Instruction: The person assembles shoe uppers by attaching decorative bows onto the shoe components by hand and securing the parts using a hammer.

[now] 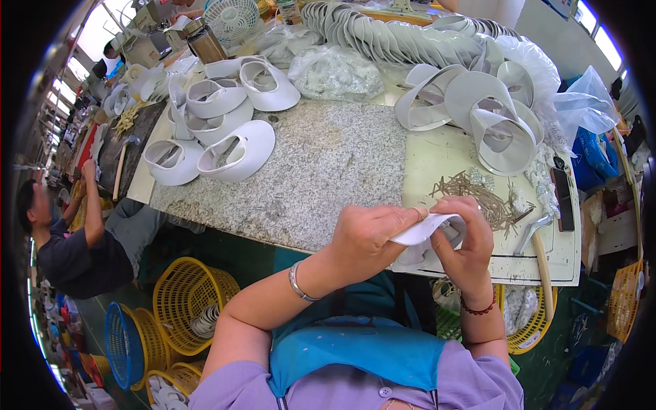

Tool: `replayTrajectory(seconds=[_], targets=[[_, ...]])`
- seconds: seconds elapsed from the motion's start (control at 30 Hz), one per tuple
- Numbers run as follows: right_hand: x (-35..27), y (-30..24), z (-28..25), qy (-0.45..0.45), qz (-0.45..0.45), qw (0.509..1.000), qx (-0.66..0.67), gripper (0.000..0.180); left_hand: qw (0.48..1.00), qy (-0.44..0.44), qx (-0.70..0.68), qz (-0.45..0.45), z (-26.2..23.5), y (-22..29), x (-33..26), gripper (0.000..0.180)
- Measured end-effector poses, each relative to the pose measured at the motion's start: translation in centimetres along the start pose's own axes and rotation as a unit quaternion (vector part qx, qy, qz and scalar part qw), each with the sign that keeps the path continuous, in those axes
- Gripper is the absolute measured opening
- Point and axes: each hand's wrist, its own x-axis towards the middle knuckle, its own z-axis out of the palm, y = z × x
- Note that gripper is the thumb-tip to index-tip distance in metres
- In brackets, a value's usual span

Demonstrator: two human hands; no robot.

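Above the table's near edge, both my hands grip one bent white piece (418, 234) that looks like a sun visor. My left hand (365, 236) pinches its left edge, thumb on top. My right hand (468, 242) curls round the right side, with fingers over the far edge and thumb inside the curve. Part of the piece is hidden by my fingers. Right behind my hands lies a pile of thin brown strips (468, 195). Several similar white visors (240, 152) rest at the table's left, and more looped white visors (502, 130) are heaped at the right.
A speckled stone slab (307, 171) covers the table's middle. A long row of stacked white brims (389, 41) runs along the back. At the right lie a phone (563, 198) and a wooden-handled hammer (543, 273). Yellow baskets (181, 294) stand below; a co-worker (82, 246) sits at the left.
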Motion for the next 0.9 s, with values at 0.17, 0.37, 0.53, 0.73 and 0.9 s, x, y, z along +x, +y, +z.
replayTrajectory(seconds=[0.17, 0.37, 0.53, 0.73, 0.9], targets=[[-0.4, -0.8, 0.3, 0.028, -0.078, 0.994, -0.073, 0.036, 1.000, 0.016, -0.009, -0.024, 0.3, -0.2, -0.5, 0.025], [-0.8, -0.7, 0.5, 0.046, -0.130, 0.985, -0.106, 0.036, 0.994, 0.003, -0.084, -0.071, -0.8, 1.7, -0.3, 0.028], [-0.4, -1.2, 0.4, 0.046, -0.129, 0.986, -0.100, 0.036, 0.999, 0.013, -0.031, -0.020, -0.3, 1.4, -1.1, 0.037], [0.6, -2.0, -0.4, 0.014, -0.070, 0.995, -0.068, 0.037, 0.999, 0.022, -0.040, -0.019, -0.6, 1.2, -1.3, 0.036], [0.3, -2.1, 0.3, -0.002, -0.108, 0.988, -0.108, 0.036, 0.997, 0.020, -0.049, -0.063, -0.5, 1.5, -1.3, 0.034]])
